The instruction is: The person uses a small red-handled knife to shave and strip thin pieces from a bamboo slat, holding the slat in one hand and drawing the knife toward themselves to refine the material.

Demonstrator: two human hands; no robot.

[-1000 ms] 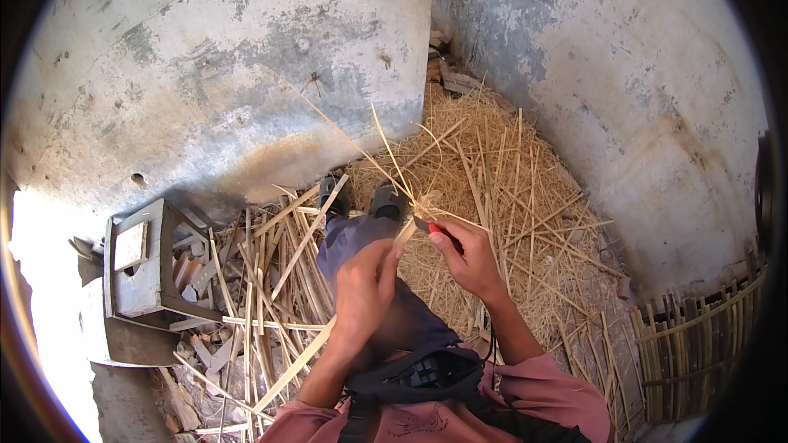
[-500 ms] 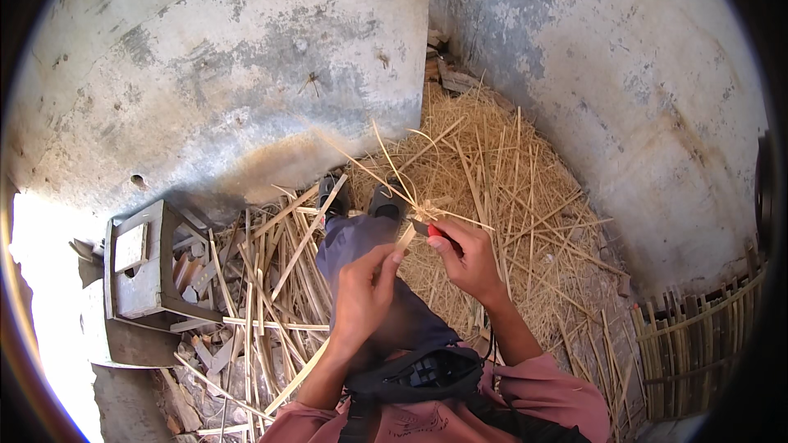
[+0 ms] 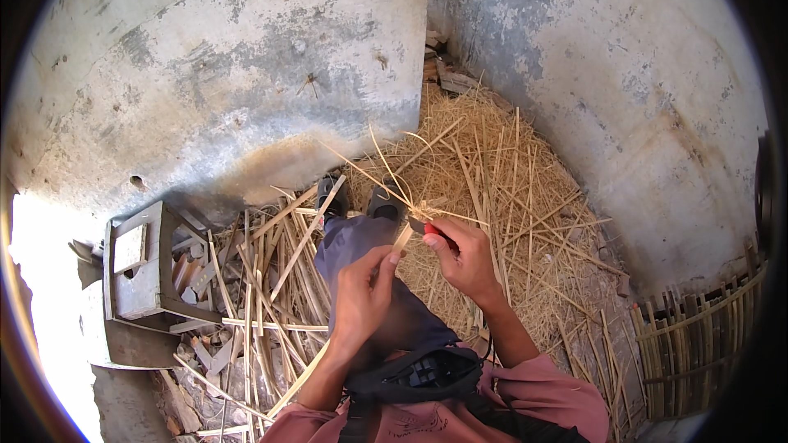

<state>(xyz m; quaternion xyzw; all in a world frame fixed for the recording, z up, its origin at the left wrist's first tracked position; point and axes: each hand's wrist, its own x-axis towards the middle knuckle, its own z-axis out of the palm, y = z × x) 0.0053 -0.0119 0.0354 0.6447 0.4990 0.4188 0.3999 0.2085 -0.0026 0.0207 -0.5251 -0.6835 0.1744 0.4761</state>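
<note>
A pale bamboo strip (image 3: pixel 401 239) is pinched between the thumb and fingers of my left hand (image 3: pixel 364 291). Its tail seems to run back past my left forearm. My right hand (image 3: pixel 465 256) is closed round the red handle of a knife (image 3: pixel 429 230), and the dark blade meets the strip just beyond my left fingertips. Thin curled shavings (image 3: pixel 392 172) fan out from around the blade, some long and pointing away from me. The blade's edge is hidden by the shavings and the strip.
Dry shavings and loose strips heap up on the floor (image 3: pixel 492 172) ahead and right. More strips (image 3: pixel 263 279) lie left among rubble, beside a grey box-like frame (image 3: pixel 138 258). A slatted bamboo panel (image 3: pixel 698 344) leans at right. Worn walls (image 3: pixel 246 57) close in the far side.
My right hand and the knife have shifted slightly left and toward me. The long shavings have moved a little with them. My left hand stays almost in place.
</note>
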